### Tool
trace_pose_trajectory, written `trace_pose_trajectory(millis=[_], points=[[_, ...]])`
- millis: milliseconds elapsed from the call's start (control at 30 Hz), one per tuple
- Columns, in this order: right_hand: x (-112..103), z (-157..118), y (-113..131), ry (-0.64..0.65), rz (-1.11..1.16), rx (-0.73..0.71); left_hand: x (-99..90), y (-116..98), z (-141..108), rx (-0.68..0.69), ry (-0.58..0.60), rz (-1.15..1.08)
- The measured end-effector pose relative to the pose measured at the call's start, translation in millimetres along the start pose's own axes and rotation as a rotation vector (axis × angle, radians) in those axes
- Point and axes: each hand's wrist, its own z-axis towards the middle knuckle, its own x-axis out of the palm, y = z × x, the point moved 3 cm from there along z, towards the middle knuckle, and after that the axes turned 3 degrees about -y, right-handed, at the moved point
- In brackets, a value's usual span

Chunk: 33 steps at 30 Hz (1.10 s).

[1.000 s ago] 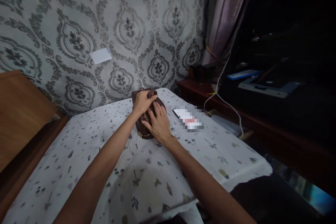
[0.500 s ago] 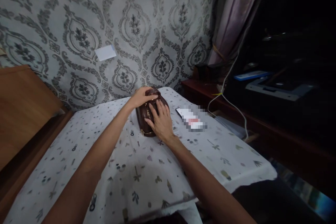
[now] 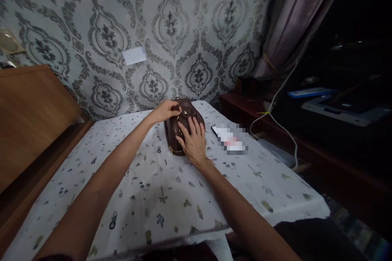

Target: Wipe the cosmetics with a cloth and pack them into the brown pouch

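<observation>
A dark brown leather handbag (image 3: 170, 132) with gold-coloured zips and studs rests on the patterned white cloth. My left hand (image 3: 163, 111) is at the bag's far left top, its thumb and forefinger apart by the edge of the studded flap (image 3: 187, 106). Across the bag's near right side lies my right hand (image 3: 193, 142), open, fingers spread and pressing flat on the leather. Its palm hides part of the front and a zip. Whatever is inside the bag does not show.
A phone (image 3: 218, 133) with a blurred screen lies right of the bag. Beyond the cloth's right edge is a dark red wooden surface (image 3: 229, 100) with a white cable (image 3: 283, 131). A wooden panel (image 3: 33, 118) stands at left. Patterned wallpaper (image 3: 199, 36) rises behind.
My left hand has drawn back from over the flap, so the flap's stud now shows. My right hand stays spread on the bag. The whole view has shifted slightly.
</observation>
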Motion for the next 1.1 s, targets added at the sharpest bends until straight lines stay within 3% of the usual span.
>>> trace_pose_trajectory(millis=[200,500,867,1100], points=[[-1.8,0.7,0.6,0.015,0.018,-0.001,5.0,2.4,-5.4,-0.032,-0.145,-0.012],[-0.9,0.3,0.2,-0.003,0.013,-0.006,6.9,2.1,-10.8,-0.072,-0.144,-0.133],[-5.9,0.3,4.5,0.030,0.010,0.034,10.1,-2.7,-14.6,-0.105,-0.061,-0.162],[-11.7,-14.7,4.8,-0.030,-0.055,0.089,22.3,-21.8,5.5,-0.004,-0.133,0.033]])
